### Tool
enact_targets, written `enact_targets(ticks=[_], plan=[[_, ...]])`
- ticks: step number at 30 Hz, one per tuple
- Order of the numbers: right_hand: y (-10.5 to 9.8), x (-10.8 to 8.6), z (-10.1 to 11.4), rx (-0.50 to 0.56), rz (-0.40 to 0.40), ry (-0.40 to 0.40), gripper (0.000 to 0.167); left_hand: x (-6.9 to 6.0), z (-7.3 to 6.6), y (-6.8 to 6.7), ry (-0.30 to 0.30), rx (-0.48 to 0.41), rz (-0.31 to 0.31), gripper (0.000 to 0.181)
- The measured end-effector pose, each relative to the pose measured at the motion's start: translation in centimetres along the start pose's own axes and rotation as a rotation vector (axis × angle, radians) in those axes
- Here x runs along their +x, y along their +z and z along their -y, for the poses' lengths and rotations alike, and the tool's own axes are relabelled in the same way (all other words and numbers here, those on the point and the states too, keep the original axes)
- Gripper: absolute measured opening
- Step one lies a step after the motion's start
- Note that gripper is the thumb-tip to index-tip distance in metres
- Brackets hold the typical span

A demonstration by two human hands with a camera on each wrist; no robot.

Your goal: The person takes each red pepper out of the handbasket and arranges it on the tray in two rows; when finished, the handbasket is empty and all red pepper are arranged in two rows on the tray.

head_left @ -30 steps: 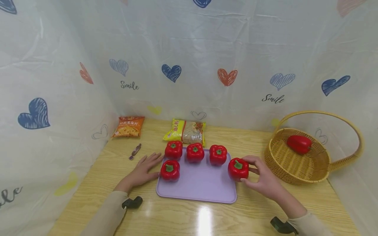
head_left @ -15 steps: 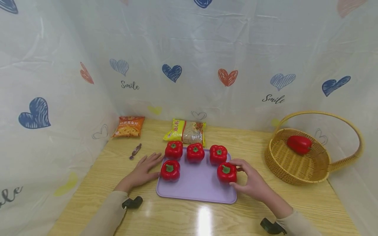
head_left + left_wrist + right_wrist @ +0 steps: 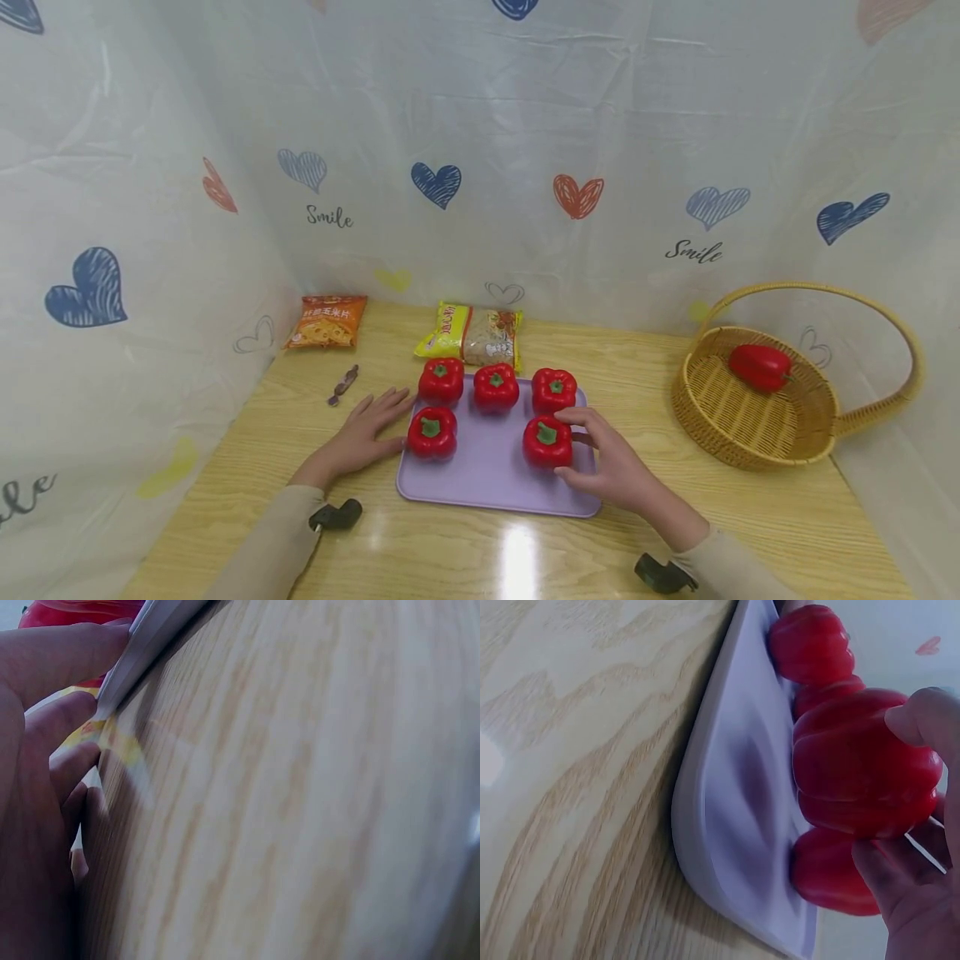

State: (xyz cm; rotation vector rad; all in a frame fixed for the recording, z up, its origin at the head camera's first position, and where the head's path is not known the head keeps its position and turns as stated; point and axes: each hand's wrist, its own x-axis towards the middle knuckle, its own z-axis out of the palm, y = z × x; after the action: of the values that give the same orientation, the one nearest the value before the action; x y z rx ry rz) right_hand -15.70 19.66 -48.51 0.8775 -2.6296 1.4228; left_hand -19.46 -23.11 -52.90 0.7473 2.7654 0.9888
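Between thumb and fingers, my right hand (image 3: 611, 462) grips a red bell pepper (image 3: 547, 442) over the right part of a lilac tray (image 3: 480, 483). In the right wrist view this held bell pepper (image 3: 866, 765) hangs just above the tray, its shadow falling on the surface. Three more bell peppers line the tray's back edge: left (image 3: 441, 382), middle (image 3: 495, 388) and right (image 3: 553, 391). Another bell pepper (image 3: 432, 433) stands at the tray's left side. My left hand (image 3: 360, 437) rests with straight fingers along the left edge, its thumb touching the rim (image 3: 142, 656).
A wicker basket (image 3: 750, 417) with a tall handle stands at the right, holding a long red pepper (image 3: 761, 367). Behind the tray lies a yellow pasta bag (image 3: 476, 333). An orange snack bag (image 3: 327, 322) and a small wrapped candy (image 3: 343, 385) lie at the left.
My right hand has carried its bell pepper leftward from the tray's right edge to further inside, in front of the back row. The left hand has stayed in place.
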Motion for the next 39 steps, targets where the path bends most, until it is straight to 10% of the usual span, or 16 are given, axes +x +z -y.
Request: enact_targets(ticks=[39], plan=[[5.9,3.4,0.8,0.007,0.080,0.046,0.069,0.0,-0.1,0.0,0.023,0.003,-0.018,0.069]])
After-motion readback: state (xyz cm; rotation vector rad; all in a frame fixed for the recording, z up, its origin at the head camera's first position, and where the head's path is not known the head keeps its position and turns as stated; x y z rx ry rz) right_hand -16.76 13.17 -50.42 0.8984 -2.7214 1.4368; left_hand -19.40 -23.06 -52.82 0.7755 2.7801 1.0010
